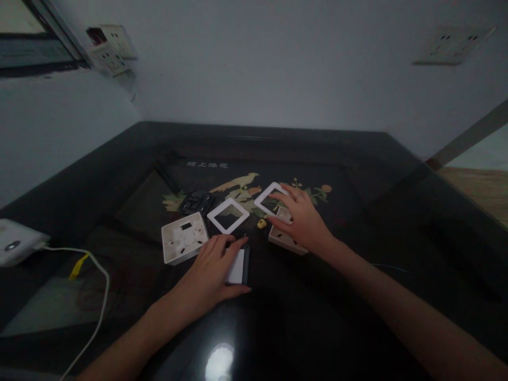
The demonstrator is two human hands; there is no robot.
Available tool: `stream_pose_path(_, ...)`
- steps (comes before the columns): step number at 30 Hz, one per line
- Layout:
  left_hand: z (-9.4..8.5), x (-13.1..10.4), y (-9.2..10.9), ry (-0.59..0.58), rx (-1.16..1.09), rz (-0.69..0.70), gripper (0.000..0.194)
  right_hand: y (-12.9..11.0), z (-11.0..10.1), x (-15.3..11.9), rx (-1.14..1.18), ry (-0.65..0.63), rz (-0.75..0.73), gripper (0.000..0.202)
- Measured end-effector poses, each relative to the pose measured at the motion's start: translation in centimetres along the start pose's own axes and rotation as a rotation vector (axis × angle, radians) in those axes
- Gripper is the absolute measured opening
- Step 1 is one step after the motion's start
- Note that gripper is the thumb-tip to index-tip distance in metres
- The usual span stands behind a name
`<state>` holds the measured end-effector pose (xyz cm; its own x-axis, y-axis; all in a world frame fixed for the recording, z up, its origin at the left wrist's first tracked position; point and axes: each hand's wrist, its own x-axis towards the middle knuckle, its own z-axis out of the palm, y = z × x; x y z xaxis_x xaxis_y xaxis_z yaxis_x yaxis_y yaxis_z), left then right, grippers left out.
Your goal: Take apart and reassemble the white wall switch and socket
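Note:
My left hand (216,267) is closed around a white switch panel with a dark grey edge (237,267), thumb on its near side and fingers on its far side. At the right, my right hand (299,217) grips a white square frame (262,202) by its right side, just above a white mounting box (283,239) that the hand partly covers. Between the hands lies a second white square frame (228,216), flat on the table. An open white mounting box (184,238) sits beside my left hand. A small yellow piece (261,224) lies near my right thumb.
Behind the left box rests a black plastic part (196,202). A white device with a cable (19,241) stands at the table's left edge. The dark glossy table (317,317) meets a wall with sockets (452,45) at the back.

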<state>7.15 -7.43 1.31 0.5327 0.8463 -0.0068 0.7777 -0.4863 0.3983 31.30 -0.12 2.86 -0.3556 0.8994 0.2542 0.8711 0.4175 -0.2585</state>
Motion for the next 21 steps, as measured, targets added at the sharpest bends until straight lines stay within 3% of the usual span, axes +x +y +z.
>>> stream_pose_path(5,0.6,0.1,0.0,0.093,0.035,0.039,0.083,-0.9,1.7,5.9,-0.101,-0.108,0.055,0.046)
stream_pose_path(9,0.5,0.1,0.2,0.108,0.034,0.07,0.083,-1.6,3.3,8.0,-0.154,-0.208,0.063,0.035)
stream_pose_path(15,0.2,0.3,0.6,0.061,-0.032,0.092,0.08,-1.9,4.1,8.5,-0.148,-0.244,0.04,0.035)
stream_pose_path(18,0.0,0.4,0.8,0.019,-0.072,0.079,0.078,-1.7,3.4,8.0,-0.098,-0.196,0.013,0.037)
stream_pose_path(21,-0.2,0.3,1.0,-0.009,-0.116,0.025,0.076,-1.1,2.0,5.8,-0.031,-0.104,-0.029,0.043)
